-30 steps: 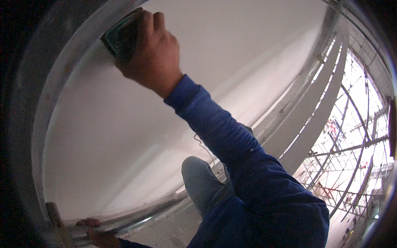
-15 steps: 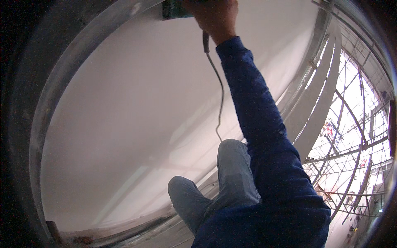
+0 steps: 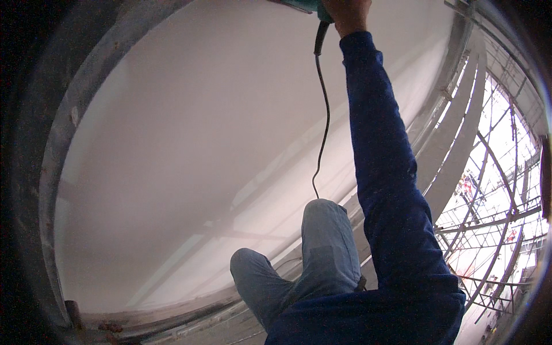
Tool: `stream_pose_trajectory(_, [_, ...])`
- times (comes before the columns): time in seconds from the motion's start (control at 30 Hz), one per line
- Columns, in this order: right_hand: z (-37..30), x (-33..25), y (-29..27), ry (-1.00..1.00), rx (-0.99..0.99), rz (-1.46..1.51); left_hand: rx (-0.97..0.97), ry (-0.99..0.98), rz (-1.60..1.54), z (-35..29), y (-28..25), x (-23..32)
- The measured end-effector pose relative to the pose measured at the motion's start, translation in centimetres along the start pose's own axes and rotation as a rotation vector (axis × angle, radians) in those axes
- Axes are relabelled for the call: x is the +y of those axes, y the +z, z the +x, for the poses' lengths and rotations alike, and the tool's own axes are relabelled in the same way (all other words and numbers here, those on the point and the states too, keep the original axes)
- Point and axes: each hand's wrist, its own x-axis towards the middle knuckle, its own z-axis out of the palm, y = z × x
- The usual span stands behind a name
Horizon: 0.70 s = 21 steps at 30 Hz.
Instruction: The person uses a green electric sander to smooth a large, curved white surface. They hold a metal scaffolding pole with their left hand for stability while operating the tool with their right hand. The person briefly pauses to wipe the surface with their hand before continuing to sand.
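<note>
My right hand [image 3: 348, 14] is closed round a green corded power sander [image 3: 325, 12] at the top edge of the view, my arm stretched far up and out. Only the rear part of the sander shows; the rest is cut off by the frame. It is up against a large smooth pale wall panel [image 3: 190, 138]. From its black sleeve a dark cord [image 3: 328, 109] hangs down and passes behind my right knee. My left hand is out of view.
Dull metal framing [image 3: 75, 115] borders the panel on the left. A dark pipe [image 3: 190, 319] and a ledge run along its foot, by my bent knees [image 3: 325, 230]. Scaffolding poles [image 3: 499, 161] stand at the right, before a bright opening.
My right hand and the sander have moved right and up in the view, so less of both shows. The cord has shifted right with them.
</note>
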Motion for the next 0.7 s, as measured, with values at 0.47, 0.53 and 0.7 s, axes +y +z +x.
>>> stream_pose_trajectory(0.47, [-16.5,1.4,0.0,-0.298,-0.162,0.016,0.005,0.079,0.073,0.8,-0.8,0.0])
stream_pose_trajectory(0.53, [-15.8,2.4,-0.4,-0.275,-0.167,-0.001,-0.033,0.215,0.175,0.9,-1.0,-1.1])
stream_pose_trajectory(0.7, [-9.4,-0.2,1.5,-0.393,-0.065,-0.006,-0.044,0.144,0.012,0.4,-1.5,-2.5])
